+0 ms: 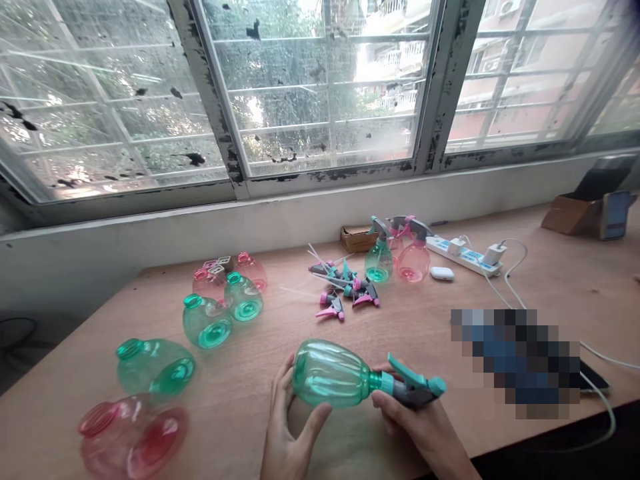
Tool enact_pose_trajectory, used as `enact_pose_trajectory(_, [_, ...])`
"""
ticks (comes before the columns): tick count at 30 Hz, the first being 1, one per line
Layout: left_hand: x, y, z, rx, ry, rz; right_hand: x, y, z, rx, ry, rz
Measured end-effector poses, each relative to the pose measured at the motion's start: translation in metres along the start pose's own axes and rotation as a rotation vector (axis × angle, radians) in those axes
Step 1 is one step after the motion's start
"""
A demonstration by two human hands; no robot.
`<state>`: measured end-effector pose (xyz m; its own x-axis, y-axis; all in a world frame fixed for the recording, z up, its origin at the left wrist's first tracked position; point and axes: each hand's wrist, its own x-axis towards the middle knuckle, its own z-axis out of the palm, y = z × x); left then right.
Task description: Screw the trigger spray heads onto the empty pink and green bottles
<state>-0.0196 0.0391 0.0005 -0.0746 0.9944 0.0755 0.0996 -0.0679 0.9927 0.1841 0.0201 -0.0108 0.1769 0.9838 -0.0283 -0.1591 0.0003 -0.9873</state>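
At the near edge of the wooden table (pixel 550 280), we hold a green spray bottle (pixel 333 375) sideways: our left hand (pixel 287 427) cups its belly, fingers curled, while our right hand (pixel 415 417) grips the trigger head (pixel 413 387).

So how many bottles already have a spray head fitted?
3: one green bottle lying across both hands, plus a green and a pink standing near the power strip. Others could be hidden behind them.

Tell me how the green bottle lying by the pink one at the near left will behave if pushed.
The green bottle lies on its side, round-bodied, so it would probably roll. It looks empty and thin-walled, so likely light and easily shifted. It may bump the pink bottle beside it.
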Motion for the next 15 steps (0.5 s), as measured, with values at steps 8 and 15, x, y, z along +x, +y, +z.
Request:
enact_pose_trajectory(8, [-0.002, 0.000, 0.006, 0.027, 0.065, 0.097, 0.000, -0.002, 0.001, 0.015, 0.040, -0.006])
enact_pose_trajectory(15, [-0.001, -0.003, 0.003, -0.116, 0.062, -0.039, -0.005, -0.011, 0.006, -0.126, 0.055, -0.060])
